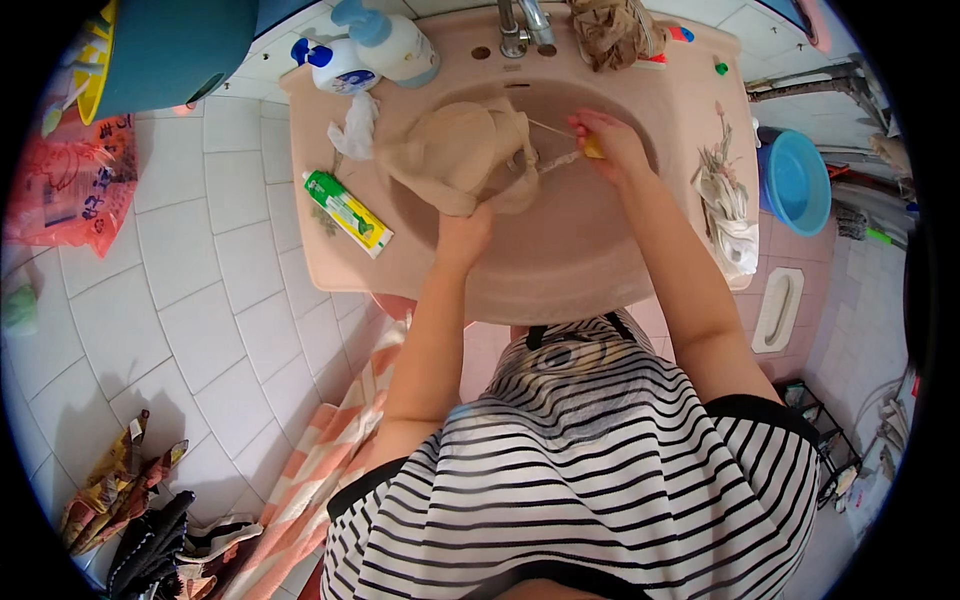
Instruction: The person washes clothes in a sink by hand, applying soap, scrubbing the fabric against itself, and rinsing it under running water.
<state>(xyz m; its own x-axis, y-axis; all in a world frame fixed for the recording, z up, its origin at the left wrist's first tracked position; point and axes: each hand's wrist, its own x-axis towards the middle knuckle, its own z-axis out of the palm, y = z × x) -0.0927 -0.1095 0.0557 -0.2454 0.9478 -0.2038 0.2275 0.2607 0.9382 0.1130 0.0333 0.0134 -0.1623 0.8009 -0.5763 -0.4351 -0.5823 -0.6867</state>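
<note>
A beige bra [450, 145] lies bunched over the left side of the pink sink basin [560, 255]. My left hand [466, 238] is closed on its lower edge. From the garment a thin strap stretches across the basin toward my right hand [615, 145]. That hand is closed round a small yellow bar of soap [594, 147], mostly hidden by the fingers. Whether the fingertips also pinch the strap, I cannot tell. Above the basin stands a chrome faucet [515, 35].
Two pump bottles [400, 50], a crumpled white cloth [355, 125] and a green-yellow tube [348, 212] sit on the left rim. A brown crumpled bag [612, 35] is behind right; a white cloth bundle [727, 215] lies right. A blue basin [798, 180] stands beyond.
</note>
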